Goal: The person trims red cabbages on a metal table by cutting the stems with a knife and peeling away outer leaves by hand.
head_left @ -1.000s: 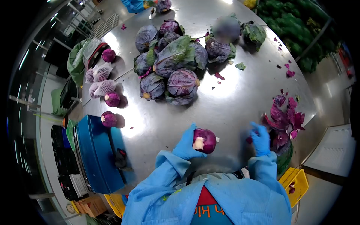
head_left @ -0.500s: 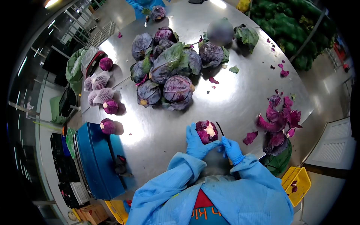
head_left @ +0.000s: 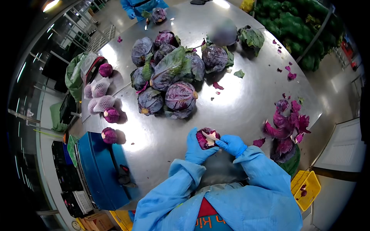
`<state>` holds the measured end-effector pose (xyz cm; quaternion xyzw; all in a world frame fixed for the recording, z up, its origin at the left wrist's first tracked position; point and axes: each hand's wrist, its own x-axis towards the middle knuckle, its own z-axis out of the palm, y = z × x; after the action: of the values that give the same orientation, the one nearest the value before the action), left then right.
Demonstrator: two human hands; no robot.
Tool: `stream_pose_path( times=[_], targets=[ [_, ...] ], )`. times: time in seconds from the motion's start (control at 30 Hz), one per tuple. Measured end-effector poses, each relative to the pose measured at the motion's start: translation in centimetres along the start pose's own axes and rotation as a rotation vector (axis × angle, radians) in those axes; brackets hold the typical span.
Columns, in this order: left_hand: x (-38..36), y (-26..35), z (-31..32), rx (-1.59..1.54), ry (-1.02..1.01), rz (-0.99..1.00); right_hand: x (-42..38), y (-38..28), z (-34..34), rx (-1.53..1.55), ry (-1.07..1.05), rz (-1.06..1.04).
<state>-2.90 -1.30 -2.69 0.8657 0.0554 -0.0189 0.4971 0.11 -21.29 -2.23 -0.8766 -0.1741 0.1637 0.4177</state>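
Observation:
My left hand, in a blue glove, wraps round the left and lower side of a small trimmed red cabbage with its pale cut stem end showing. My right hand, also gloved, is closed on a knife; its handle is hidden in the fingers. The blade lies across the pale stem end. Ahead of both hands is a pile of untrimmed red cabbages, some with green outer leaves. Peeled purple leaves lie heaped to the right, with one loose leaf nearer my right hand.
On the left stand a blue box, trimmed red cabbages and several white foam nets. A yellow basket is at the lower right. Green net sacks fill the far right. Another person stands across the steel table.
The knife has swung from upright beside the cabbage to lying across its stem end. My right hand has moved up and left; the cabbage has shifted slightly left and tilted.

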Motion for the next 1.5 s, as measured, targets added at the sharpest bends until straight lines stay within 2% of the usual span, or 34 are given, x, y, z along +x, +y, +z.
stream_pose_path(
  times=[0.13, 0.2, 0.33, 0.43, 0.5, 0.63, 0.73, 0.83, 0.93, 1.03, 1.13, 1.23, 1.33, 1.43, 1.5],
  targets=[
    [-0.3, 0.8, -0.3, 0.064, 0.034, 0.066, 1.3, 0.7, -0.7, 0.086, -0.125, 0.008],
    [-0.4, 1.1, -0.2, 0.093, 0.050, 0.137, 1.7, 0.6, -0.6, -0.025, -0.135, 0.049],
    [-0.6, 0.8, 0.6, 0.069, 0.057, 0.050, 1.9, -1.8, -1.3, -0.174, -0.129, 0.160],
    [0.2, 0.6, 0.9, 0.063, 0.060, 0.025, 1.6, -2.7, -0.2, -0.188, 0.018, 0.164],
    [-0.3, 1.6, 0.7, 0.092, 0.139, 0.032, 1.7, -2.7, 0.6, -0.161, 0.077, 0.234],
    [-0.4, 3.4, 0.6, 0.203, 0.111, 0.016, 1.3, -1.4, 1.6, -0.068, 0.172, 0.275],
    [-0.5, 3.2, 0.6, 0.216, 0.072, 0.032, 1.0, -0.9, 0.1, -0.058, 0.033, 0.147],
    [-0.3, 3.7, 0.1, 0.243, 0.019, 0.016, 1.4, -1.2, -1.0, -0.132, -0.054, 0.171],
    [0.1, 4.1, 0.4, 0.270, 0.063, 0.016, 1.3, -2.3, -0.9, -0.185, 0.000, 0.219],
    [0.1, 4.2, 1.1, 0.316, 0.092, 0.036, 1.0, -1.0, 1.9, -0.168, 0.227, 0.252],
    [0.3, 4.9, 1.6, 0.371, 0.081, 0.067, 0.3, 0.1, 3.0, -0.118, 0.321, 0.287],
    [-0.2, 5.1, 1.6, 0.371, 0.047, 0.057, -0.3, 0.0, 1.8, 0.008, 0.238, 0.248],
    [-0.1, 5.3, 0.8, 0.378, -0.005, 0.044, 0.1, 0.2, 0.5, -0.068, 0.092, 0.228],
    [0.1, 5.6, 1.0, 0.374, 0.018, 0.061, 0.1, -0.5, 1.1, -0.166, 0.141, 0.279],
    [-0.3, 4.9, 1.4, 0.404, 0.059, 0.110, -0.2, 1.3, 3.7, -0.113, 0.287, 0.258]
  ],
)
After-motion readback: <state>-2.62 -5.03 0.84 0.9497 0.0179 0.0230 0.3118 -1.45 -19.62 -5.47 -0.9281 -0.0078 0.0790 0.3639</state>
